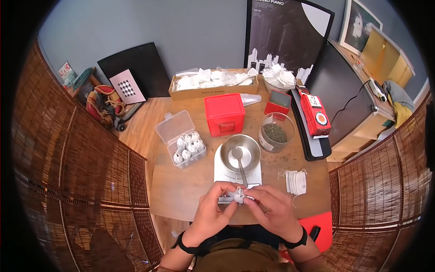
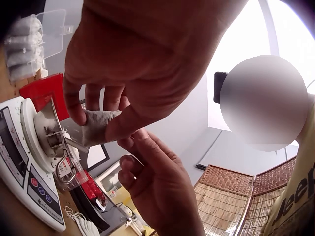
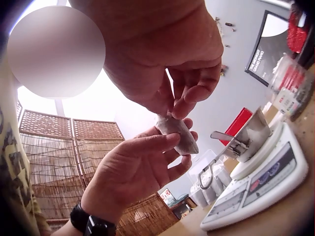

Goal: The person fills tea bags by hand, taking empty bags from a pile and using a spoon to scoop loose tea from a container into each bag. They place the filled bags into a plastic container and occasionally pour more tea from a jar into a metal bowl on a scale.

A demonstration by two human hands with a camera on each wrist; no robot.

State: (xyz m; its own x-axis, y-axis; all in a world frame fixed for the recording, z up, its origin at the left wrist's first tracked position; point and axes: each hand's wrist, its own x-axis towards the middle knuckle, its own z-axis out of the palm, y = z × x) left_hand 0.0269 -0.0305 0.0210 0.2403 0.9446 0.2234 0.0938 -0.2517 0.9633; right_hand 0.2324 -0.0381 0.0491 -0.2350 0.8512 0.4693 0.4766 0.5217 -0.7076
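Observation:
A small filled white tea bag (image 1: 237, 195) is held between both hands just above the front of a white scale (image 1: 222, 174). My left hand (image 1: 217, 199) pinches the tea bag (image 2: 98, 128) between thumb and fingers. My right hand (image 1: 267, 206) pinches the upper end of the tea bag (image 3: 179, 135) with its fingertips (image 3: 189, 96). A steel bowl (image 1: 229, 156) sits on the scale with a metal spoon (image 1: 240, 165) lying in it. In the right wrist view the left hand (image 3: 133, 167) cups the bag from below.
A glass jar of loose tea (image 1: 276, 133) stands right of the bowl and a red box (image 1: 224, 114) behind it. A clear container of filled bags (image 1: 183, 147) is at the left, a stack of empty bags (image 1: 297, 181) at the right. A cardboard box (image 1: 213, 93) sits at the back.

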